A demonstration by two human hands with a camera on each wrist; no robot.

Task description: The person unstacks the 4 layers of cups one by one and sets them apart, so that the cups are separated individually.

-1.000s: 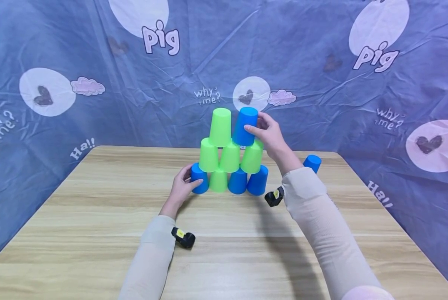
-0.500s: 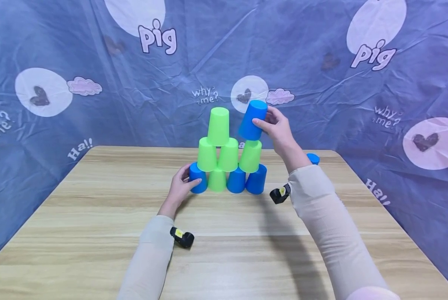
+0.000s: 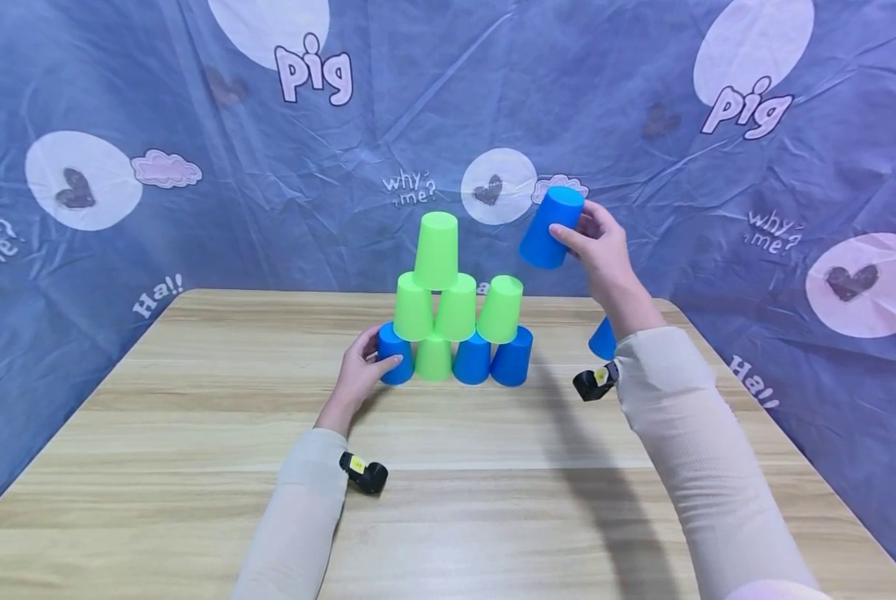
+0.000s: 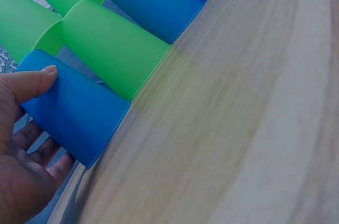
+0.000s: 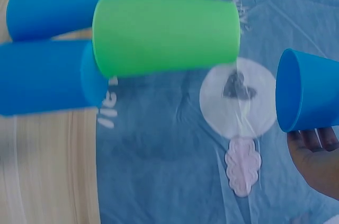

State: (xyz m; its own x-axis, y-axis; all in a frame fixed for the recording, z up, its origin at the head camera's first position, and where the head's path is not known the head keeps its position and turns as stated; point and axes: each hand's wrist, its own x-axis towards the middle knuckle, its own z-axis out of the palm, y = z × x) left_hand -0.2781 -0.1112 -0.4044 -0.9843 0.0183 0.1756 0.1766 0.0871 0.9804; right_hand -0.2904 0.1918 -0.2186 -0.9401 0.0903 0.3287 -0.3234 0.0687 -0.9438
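Note:
Upside-down cups stand stacked on the table. The bottom row has a green cup (image 3: 433,358) among blue ones, the middle row is three green cups, and one green cup (image 3: 437,250) tops the left side. My left hand (image 3: 359,371) holds the leftmost bottom blue cup (image 4: 77,107), thumb on its near face and fingers behind. To the upper right of the stack, my right hand (image 3: 605,250) grips another blue cup (image 3: 551,229) in the air, tilted with its mouth down and left. It is apart from the right middle green cup (image 5: 167,36).
One more blue cup (image 3: 602,340) stands on the wooden table (image 3: 448,500) at the right, partly hidden by the right forearm. A blue printed cloth (image 3: 267,167) hangs behind the table.
The right hand has lifted the blue cup off the right of the top level and carried it up and rightward, tilting it. The left hand keeps its place on its cup.

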